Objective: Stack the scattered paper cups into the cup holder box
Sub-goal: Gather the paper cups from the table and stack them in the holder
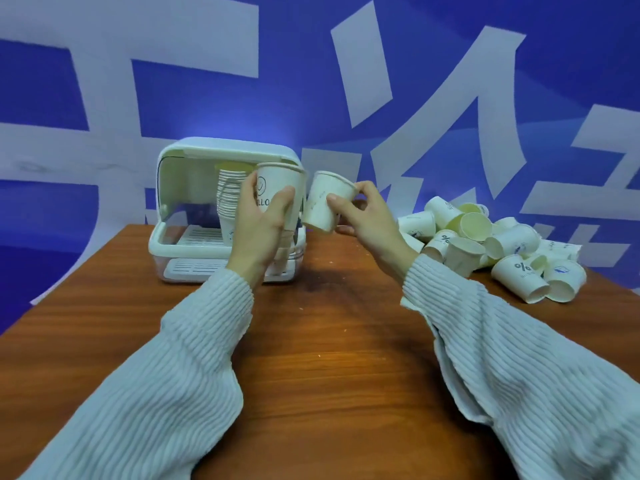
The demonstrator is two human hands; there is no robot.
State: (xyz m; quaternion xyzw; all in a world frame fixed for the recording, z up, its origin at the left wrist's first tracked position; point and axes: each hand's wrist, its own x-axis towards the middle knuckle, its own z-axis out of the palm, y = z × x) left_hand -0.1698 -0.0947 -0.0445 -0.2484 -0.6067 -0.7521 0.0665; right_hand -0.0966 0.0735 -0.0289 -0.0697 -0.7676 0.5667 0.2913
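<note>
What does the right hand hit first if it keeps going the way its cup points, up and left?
Likely the cup stack held in the left hand. The right hand holds its single cup tilted, its base close beside that stack. Depth is unclear, so it could pass in front of it.

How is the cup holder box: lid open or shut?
Open. The box has its front cover swung up under the top, so the tall cup stack and slatted tray inside show directly.

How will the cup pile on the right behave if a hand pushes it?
The cup pile looks light, so it would probably scatter easily. Many cups lie on their sides, so some may roll across the table. Their thin paper walls likely dent under pressure.
</note>
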